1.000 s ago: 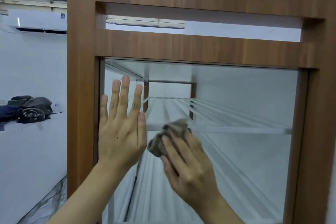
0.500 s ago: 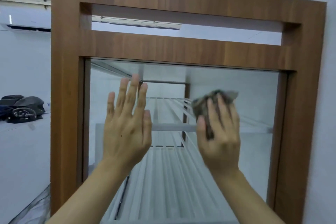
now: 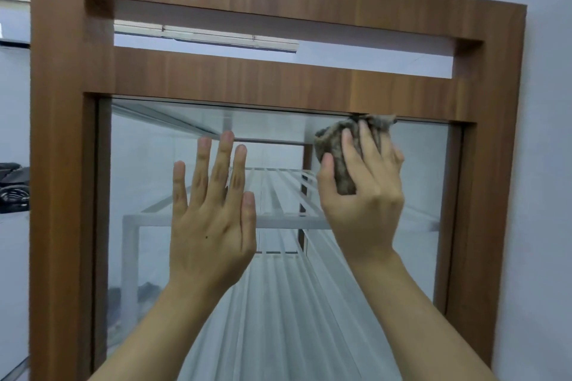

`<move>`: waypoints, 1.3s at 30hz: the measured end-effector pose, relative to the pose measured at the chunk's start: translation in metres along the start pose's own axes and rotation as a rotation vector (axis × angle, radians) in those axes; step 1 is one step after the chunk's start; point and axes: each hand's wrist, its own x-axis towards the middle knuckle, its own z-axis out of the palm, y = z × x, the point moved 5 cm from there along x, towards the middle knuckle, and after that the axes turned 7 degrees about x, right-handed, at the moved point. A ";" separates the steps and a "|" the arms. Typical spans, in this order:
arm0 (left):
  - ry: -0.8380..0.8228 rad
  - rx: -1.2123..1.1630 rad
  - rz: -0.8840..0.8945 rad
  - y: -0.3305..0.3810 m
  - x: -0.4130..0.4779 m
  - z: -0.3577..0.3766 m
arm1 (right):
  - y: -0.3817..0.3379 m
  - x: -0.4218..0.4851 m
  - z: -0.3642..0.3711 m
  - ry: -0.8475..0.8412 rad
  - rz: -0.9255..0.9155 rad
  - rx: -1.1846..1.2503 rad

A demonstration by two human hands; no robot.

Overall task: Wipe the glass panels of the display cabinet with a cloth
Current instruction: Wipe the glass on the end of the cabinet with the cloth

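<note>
My left hand (image 3: 213, 226) is up in the middle of the frame, palm flat toward the glass panel (image 3: 148, 179), fingers straight, pointing up and slightly spread, gripping nothing. It looks laid against the pane, though I can't tell how firmly it presses.

My right hand (image 3: 365, 201) is higher, right of centre, bunching the cloth (image 3: 337, 145). The thumb hooks round its left side and the fingers lie over the top, pinning the brown-grey mottled wad to the glass. The cloth's top edge sits right up at the top of the pane, touching the underside of the wooden crossbar of the cabinet frame (image 3: 62, 164), in the pane's upper right.

The two hands are apart, side by side, with a gap of bare glass between them.

Through the pane I see a white slatted shelf (image 3: 284, 221) running back into the cabinet, with more white slats below it. Above the crossbar there's an open slot in the wood, and a long ceiling light (image 3: 204, 35) shows through it. A pale wall (image 3: 544, 164) fills the right edge of the frame. At the far left edge, some dark bags (image 3: 12, 185) peek out beside the frame.
</note>
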 end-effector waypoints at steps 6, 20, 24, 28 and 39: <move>0.002 0.002 0.000 0.001 0.000 -0.001 | -0.020 -0.063 -0.011 -0.168 -0.150 0.087; 0.006 0.007 -0.008 0.002 0.000 0.000 | 0.014 -0.014 -0.006 0.049 0.183 0.026; 0.020 0.001 -0.007 -0.002 -0.001 -0.001 | -0.032 -0.023 0.017 -0.086 0.030 0.129; 0.022 0.003 -0.008 0.000 -0.001 -0.001 | 0.001 -0.054 -0.023 -0.153 -0.123 0.105; 0.039 -0.021 -0.017 0.000 -0.002 -0.001 | 0.016 -0.073 -0.036 -0.224 -0.153 0.067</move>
